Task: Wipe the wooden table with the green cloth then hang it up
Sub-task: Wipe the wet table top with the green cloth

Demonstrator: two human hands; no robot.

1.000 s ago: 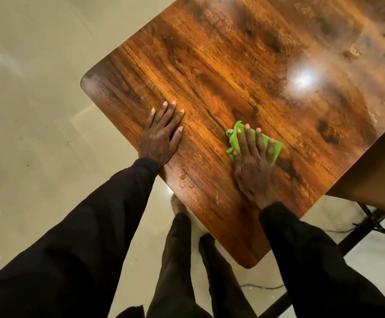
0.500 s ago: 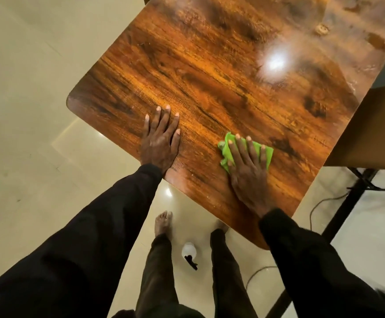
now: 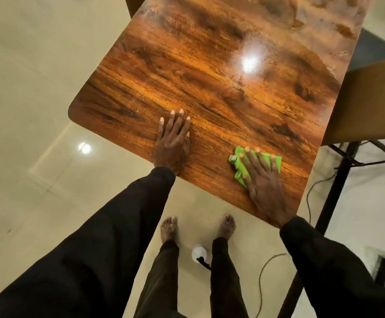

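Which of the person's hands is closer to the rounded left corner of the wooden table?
The left hand, flat on the wooden table near that rounded corner. The right hand presses the green cloth farther right.

The wooden table (image 3: 209, 88) is bare across the whole upper and middle part of the frame. Only the left hand (image 3: 172, 143) and the right hand (image 3: 263, 182) on the green cloth (image 3: 276, 160) occupy its lower edge. A second tabletop (image 3: 370, 99) closes the right side.

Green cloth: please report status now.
Right hand flat on green cloth, near table edge. Left hand flat, empty. Wiping path clear; cloth not hung.
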